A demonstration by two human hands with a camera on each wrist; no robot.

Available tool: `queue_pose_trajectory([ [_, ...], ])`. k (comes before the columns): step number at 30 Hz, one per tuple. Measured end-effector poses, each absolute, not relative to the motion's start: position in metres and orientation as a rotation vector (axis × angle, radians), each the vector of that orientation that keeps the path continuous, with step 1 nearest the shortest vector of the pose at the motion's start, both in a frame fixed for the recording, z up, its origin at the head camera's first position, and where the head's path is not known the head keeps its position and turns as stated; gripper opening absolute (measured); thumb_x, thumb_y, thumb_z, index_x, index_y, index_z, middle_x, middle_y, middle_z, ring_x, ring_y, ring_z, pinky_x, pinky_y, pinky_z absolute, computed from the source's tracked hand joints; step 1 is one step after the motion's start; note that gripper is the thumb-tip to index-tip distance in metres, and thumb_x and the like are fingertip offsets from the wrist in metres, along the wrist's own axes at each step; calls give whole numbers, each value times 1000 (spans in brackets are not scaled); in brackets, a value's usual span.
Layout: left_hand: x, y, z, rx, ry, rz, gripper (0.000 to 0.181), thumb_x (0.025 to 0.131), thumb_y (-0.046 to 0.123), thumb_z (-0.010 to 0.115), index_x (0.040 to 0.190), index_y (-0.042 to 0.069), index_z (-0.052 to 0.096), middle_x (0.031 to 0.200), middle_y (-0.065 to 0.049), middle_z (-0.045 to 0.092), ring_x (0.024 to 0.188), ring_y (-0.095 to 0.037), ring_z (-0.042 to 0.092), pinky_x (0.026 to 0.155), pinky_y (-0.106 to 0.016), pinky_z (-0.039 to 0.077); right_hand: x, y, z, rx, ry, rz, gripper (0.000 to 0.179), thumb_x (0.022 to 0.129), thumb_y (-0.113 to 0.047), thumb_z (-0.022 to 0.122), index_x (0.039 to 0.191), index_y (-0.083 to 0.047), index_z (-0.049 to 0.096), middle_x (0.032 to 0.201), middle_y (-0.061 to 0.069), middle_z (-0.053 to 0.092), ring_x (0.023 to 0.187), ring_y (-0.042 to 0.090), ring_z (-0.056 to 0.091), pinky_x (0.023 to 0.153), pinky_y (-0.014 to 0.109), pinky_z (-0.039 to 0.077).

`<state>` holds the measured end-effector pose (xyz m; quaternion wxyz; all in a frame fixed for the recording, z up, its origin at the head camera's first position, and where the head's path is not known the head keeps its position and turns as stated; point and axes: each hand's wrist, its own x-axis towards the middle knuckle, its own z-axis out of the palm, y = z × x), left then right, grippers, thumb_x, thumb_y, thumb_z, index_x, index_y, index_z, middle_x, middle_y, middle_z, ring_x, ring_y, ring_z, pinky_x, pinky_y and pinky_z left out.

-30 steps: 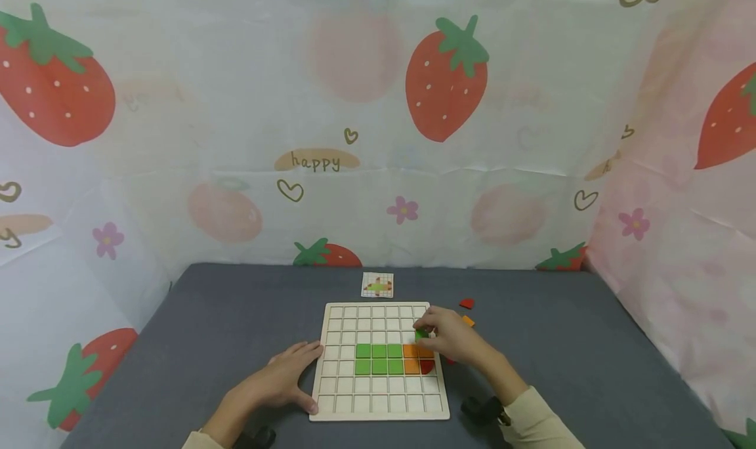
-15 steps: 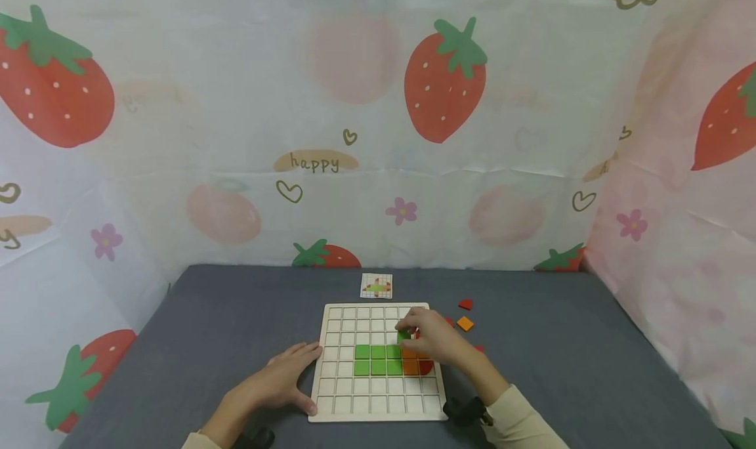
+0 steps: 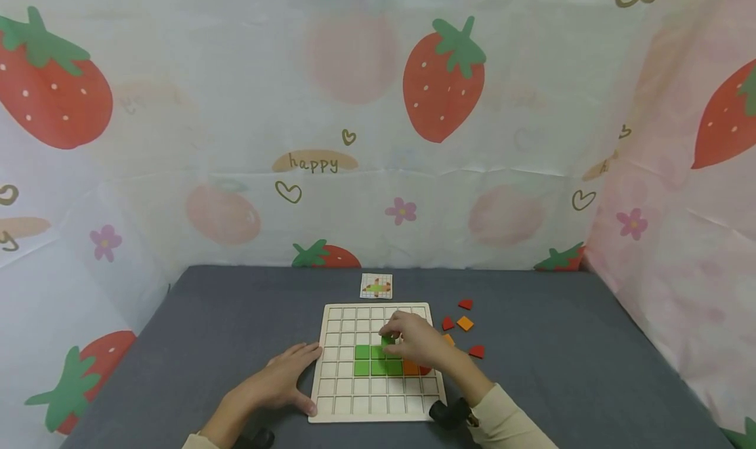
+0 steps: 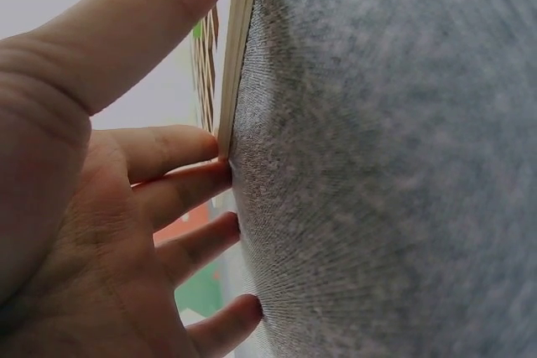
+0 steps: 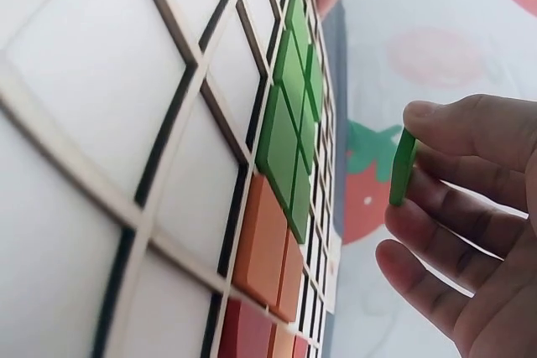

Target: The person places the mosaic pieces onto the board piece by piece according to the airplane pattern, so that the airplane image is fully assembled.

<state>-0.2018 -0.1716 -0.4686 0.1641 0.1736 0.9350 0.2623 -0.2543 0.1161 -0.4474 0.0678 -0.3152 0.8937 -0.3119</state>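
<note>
Evidently, the right hand [image 3: 416, 339] held a green tile [image 5: 404, 167] pinched between its thumb and fingertips, over the board [image 3: 361, 404]. The right wrist view showed the tile nearly edge-on, as a thin strip that ran mostly up and down that picture, its upper end leaning toward the thumb. It was apart from the board there; in the head view it appeared just beyond the laid green tiles [image 3: 378, 368]. Its full outline was partly covered by the fingers, so I could not tell whether one side was longer.

Those laid tiles made a block of two rows of three, with its long axis running left to right across the grid. Orange tiles [image 5: 259, 236] continued the block on the right, followed by a red tile [image 3: 424, 371].

The left hand [image 3: 282, 377] grasped nothing: its fingers were straight and spread, with the thumb and index fingertip against the board's left edge, while other fingertips touched the grey worktop [image 3: 561, 344].

Beyond the board lay a small card [image 3: 376, 285] with a printed pattern. To the right lay loose red pieces [image 3: 477, 351] and orange pieces, one orange piece [image 3: 465, 323] turned cornerwise like a diamond.
</note>
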Motion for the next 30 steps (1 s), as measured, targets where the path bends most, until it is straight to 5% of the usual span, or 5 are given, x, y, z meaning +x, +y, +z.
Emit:
queue_pose_trajectory([
  [30, -203, -170, -471, 474, 2685, 712, 104, 61, 36, 89, 146, 1, 41, 154, -17, 38, 144, -44, 27, 108, -70, 24, -253, 66, -453, -1144, 2704, -650, 24, 85, -16, 72, 108, -8, 75, 95, -1, 66, 80, 4, 55, 73, 18, 48],
])
